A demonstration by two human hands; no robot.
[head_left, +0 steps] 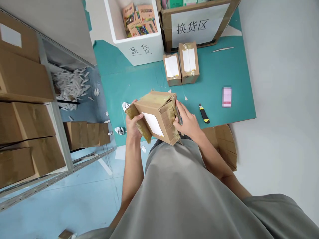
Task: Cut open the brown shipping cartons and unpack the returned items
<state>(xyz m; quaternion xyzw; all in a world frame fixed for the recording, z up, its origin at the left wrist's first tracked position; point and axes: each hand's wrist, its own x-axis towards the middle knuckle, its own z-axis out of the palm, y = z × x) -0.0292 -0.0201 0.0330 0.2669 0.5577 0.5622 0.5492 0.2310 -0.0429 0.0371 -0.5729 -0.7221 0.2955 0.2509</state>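
Gripping a brown carton (159, 113) at both ends, the person holds it tilted over the near edge of the green table (117, 83), right in front of their body. The left hand (134, 123) is closed around the left end, its thumb over a taped flap that sticks out. The right hand (187, 121) holds the other end, fingers and thumb against the torn, taped flaps. A white label (152, 124) is on the carton's side facing the person. Near the right hand lies a black and yellow cutter (204, 113), with a blurred pink item (227, 97) beyond it. Two small boxes (189, 63) stand side by side farther back, before a white bin (147, 49) of colourful packets (142, 21).
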